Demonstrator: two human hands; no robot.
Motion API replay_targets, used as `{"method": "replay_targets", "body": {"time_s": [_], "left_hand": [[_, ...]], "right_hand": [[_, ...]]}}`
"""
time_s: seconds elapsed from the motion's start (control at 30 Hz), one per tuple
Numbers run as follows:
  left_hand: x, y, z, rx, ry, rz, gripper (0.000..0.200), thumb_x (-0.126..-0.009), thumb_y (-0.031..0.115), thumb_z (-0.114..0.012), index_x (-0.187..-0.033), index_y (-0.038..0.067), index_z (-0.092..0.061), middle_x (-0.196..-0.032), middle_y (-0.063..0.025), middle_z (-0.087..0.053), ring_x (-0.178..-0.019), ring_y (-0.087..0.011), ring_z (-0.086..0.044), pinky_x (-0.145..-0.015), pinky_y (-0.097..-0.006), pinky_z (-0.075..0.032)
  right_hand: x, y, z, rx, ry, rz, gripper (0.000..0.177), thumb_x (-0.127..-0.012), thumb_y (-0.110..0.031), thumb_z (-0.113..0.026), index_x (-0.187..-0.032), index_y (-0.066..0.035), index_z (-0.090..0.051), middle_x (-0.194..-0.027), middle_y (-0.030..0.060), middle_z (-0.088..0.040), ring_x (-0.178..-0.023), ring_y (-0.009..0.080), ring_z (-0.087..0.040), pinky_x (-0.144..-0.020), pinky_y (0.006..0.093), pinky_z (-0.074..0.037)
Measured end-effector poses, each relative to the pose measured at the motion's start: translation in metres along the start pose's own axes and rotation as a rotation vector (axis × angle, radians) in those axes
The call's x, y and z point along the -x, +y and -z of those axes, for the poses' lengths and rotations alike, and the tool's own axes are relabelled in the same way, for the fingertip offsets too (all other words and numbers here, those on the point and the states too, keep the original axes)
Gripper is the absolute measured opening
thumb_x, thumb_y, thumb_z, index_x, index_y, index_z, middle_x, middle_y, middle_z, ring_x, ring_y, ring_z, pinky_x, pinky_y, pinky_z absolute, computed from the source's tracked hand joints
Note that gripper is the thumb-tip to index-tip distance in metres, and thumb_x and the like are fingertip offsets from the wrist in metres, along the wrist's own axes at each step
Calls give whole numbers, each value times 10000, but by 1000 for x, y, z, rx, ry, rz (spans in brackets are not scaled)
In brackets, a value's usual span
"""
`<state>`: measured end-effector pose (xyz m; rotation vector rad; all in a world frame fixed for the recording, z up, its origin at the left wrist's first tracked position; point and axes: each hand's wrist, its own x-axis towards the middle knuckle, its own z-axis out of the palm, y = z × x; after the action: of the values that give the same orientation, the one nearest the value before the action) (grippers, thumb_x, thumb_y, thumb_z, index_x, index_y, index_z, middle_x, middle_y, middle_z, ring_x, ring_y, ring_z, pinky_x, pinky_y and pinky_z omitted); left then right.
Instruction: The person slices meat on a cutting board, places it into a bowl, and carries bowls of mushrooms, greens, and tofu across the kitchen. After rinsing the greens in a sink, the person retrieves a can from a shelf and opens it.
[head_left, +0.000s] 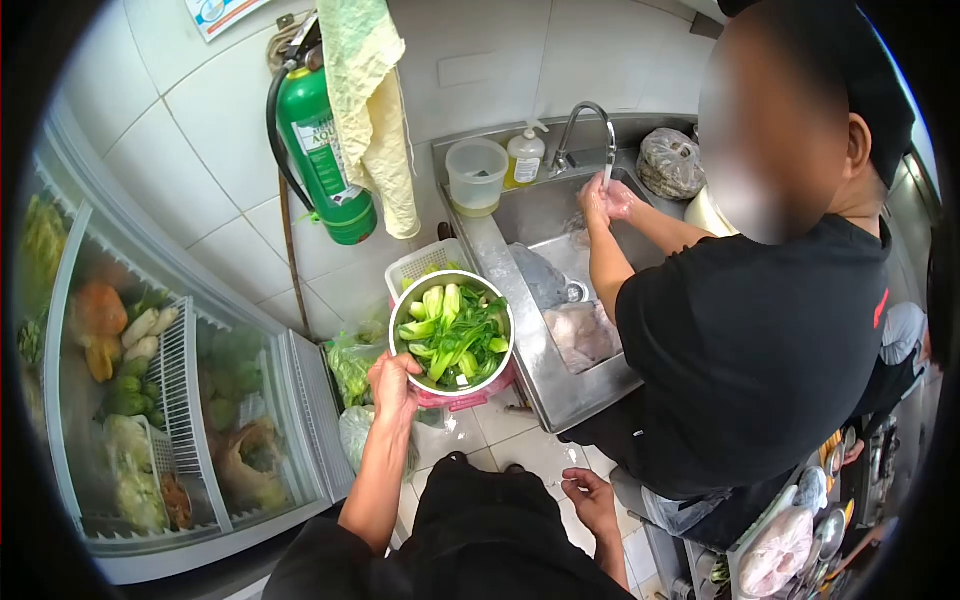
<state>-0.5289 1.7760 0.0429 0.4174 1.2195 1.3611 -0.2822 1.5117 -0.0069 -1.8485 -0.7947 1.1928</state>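
Our left hand [392, 385] grips the near-left rim of a steel bowl [396, 322], thumb over the lip and fingers under it, which looks like the way to keep a full bowl level w/ one hand. The bowl is piled w/ cut leafy greens [455, 335], pale stems and dark leaves. It rests on nothing: we hold it in the air just off the left edge of the steel desk [490, 260], above a pink basket [455, 398] and a white basket [420, 265] on the floor [500, 430]. We'd judge it sits out there, at arm's length, because the sink [540, 215] is taken.

Our right hand [590, 500] hangs low by the thigh, fingers loosely half curled, pinching nothing and touching nothing.

A co-worker in a black shirt stands at the desk's front edge, both of their hands [605, 200] pressed together under the tap [585, 115], w/ water running. At the desk's back-left corner stand a plastic tub [477, 175] and a soap bottle [525, 155], near the tap. A green extinguisher [325, 165] and a yellow cloth [375, 110] hang on the tiled wall. Left of us a chest cooler [170, 380] has its glass lid slid open, w/ veg in wire trays inside. Bags of greens [350, 365] lie on the floor btw. cooler and baskets.
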Motion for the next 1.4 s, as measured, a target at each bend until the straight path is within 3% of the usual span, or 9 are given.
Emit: {"method": "replay_targets", "body": {"time_s": [0.1,0.13,0.33,0.37,0.6,0.63,1.0,1.2,1.4], "left_hand": [[-5,5,-6,-37,-54,28,177,-581,-51,-532,-732,38,-510,-579,-17,-458,-386,-149,-383,-363,-277,-301],[-32,-12,-45,-74,88,21,177,-581,-51,-532,-732,38,-510,-579,-17,-458,-386,-149,-383,-363,-277,-301],[-48,-14,-73,-125,56,-9,115,-586,-55,-536,-565,49,-490,-497,-37,-422,-359,-158,-357,-350,-296,-268],[-65,-25,-107,-164,154,28,122,-580,-54,-545,-557,50,-486,-493,-35,-419,-350,-157,-350,-346,-293,-268],[-160,-99,-211,-163,56,67,36,-595,-22,-552,-565,-4,-542,-488,-84,-485,-333,-171,-383,-325,-303,-283],[-174,-108,-232,-157,44,92,37,-590,-27,-551,-563,-6,-539,-494,-89,-483,-336,-176,-386,-326,-304,-284],[-278,-209,-357,-302,-2,341,59,-563,-32,-547,-577,12,-511,-529,-85,-456,-346,-168,-359,-339,-309,-288],[-297,-243,-401,-335,-91,361,82,-552,-41,-556,-570,20,-504,-541,-87,-462,-368,-171,-392,-347,-320,-299],[-312,-277,-442,-385,-104,379,86,-619,-38,-567,-704,-46,-568,-590,-119,-515,-382,-207,-454,-335,-322,-348]], "right_hand": [[17,17,-10,-121,40,21,200,-848,-67,-685,-1044,-28,-672,-963,32,-671,-817,90,-601,-705,249,-512],[-45,8,24,-124,-85,-61,199,-847,-67,-686,-1042,-31,-673,-958,32,-672,-814,90,-599,-704,248,-510],[-22,19,13,-184,6,-55,203,-864,-108,-677,-1058,-50,-674,-909,11,-668,-828,101,-598,-755,260,-472],[-59,10,43,-173,-61,-115,207,-868,-111,-669,-1065,-45,-670,-894,4,-669,-818,89,-585,-782,259,-454],[-79,24,44,-226,-147,-237,210,-872,-141,-680,-1065,-59,-677,-957,46,-693,-875,123,-620,-765,273,-487],[-77,15,39,-228,-82,-229,198,-871,-106,-672,-1058,-39,-669,-847,13,-643,-773,93,-560,-728,247,-468],[-58,-3,12,-508,490,-452,189,-874,-104,-665,-1040,-15,-674,-913,60,-684,-824,120,-626,-741,270,-516],[-58,10,6,-580,582,-526,181,-873,-62,-654,-1041,6,-648,-972,73,-679,-836,156,-647,-735,280,-530],[-68,2,3,-585,614,-532,182,-875,-69,-658,-1041,4,-651,-977,76,-680,-843,158,-649,-734,281,-534]]}}
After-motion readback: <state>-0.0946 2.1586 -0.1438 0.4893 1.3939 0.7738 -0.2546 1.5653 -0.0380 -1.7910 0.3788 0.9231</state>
